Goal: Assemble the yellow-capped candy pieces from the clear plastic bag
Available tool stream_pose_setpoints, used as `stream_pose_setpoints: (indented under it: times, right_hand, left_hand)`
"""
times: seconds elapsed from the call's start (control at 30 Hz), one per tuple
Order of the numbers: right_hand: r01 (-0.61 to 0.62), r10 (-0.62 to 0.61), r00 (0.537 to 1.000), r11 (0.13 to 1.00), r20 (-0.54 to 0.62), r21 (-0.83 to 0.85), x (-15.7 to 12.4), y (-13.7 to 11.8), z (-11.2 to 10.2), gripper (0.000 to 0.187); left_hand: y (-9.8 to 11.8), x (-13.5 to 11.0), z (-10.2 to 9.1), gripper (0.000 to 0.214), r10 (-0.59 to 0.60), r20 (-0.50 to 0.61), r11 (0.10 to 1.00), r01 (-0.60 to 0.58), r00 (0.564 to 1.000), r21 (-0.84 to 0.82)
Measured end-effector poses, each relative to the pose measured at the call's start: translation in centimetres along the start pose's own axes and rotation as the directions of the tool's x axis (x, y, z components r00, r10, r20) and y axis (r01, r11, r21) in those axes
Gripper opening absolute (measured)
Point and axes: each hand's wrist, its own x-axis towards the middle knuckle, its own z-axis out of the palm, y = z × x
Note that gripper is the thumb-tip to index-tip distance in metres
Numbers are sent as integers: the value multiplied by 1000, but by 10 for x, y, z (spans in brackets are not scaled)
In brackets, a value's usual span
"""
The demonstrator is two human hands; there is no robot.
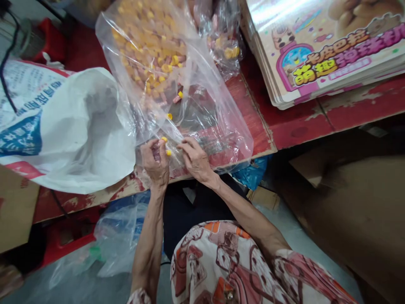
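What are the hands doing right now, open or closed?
Left hand: closed, apparently holding small yellow plastic pieces.
Right hand: partly open, fingers resting on the clear plastic bag, nothing visibly held.

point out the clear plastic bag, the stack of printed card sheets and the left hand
clear plastic bag [228, 126], head view, on bare film right of the yellow pieces
stack of printed card sheets [329, 55], head view, on the top sheet's printed face
left hand [155, 162], head view, on the back of the hand
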Motion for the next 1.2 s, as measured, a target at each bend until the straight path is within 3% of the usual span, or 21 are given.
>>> stream_pose_setpoints:
  times: [0.1,0.2,0.3,0.4,0.47,0.53,0.63,0.7,0.8,0.9,1.03,1.1,1.2]
  right_hand:
    - [-1,9,995,997,-98,82,0,0,-2,34]
    - [28,-17,996,992,-86,122,1,-1,-4,33]
    - [36,-24,997,988,-79,148,1,-2,-5,31]
    - [20,-11,998,989,-66,145,2,-1,-6,31]
    - [12,-6,999,991,-48,135,3,0,-7,31]
    - [5,-2,1000,992,-20,128,2,1,-9,31]
    - [3,-3,1000,994,2,110,0,2,-14,31]
    - [10,-9,1000,997,-6,72,-1,3,-17,31]
    - [19,-19,1000,1000,-3,8,1,5,-19,30]
    - [32,-33,999,999,-17,-25,2,5,-19,30]
    - [22,-24,999,995,-25,-100,0,2,-20,32]
    - [17,-20,1000,989,-22,-145,0,1,-20,35]
    - [51,-51,999,988,7,-146,1,3,-20,46]
  left_hand:
    - [-1,-2,-1,38,41,-50,999,-40,998,25]
    - [-1,-3,2,32,45,82,999,-47,996,23]
    - [-3,2,3,30,-105,119,991,114,987,-65]
    - [-8,5,0,35,-312,66,931,319,948,-175]
    - [-12,3,2,36,-357,7,913,351,934,-208]
    - [-14,-2,5,33,-292,-20,939,282,956,-196]
    - [-12,-7,10,22,-113,54,984,119,992,-130]
    - [-8,-9,9,16,-26,100,994,37,995,-107]
    - [3,-13,5,19,49,57,993,-43,997,-111]
    - [12,-23,2,25,50,42,995,-46,998,-89]
    - [13,-28,4,14,-29,206,996,45,978,-74]
    - [10,-25,4,13,-46,255,985,86,966,-148]
    - [10,-21,4,14,41,303,956,51,952,-289]
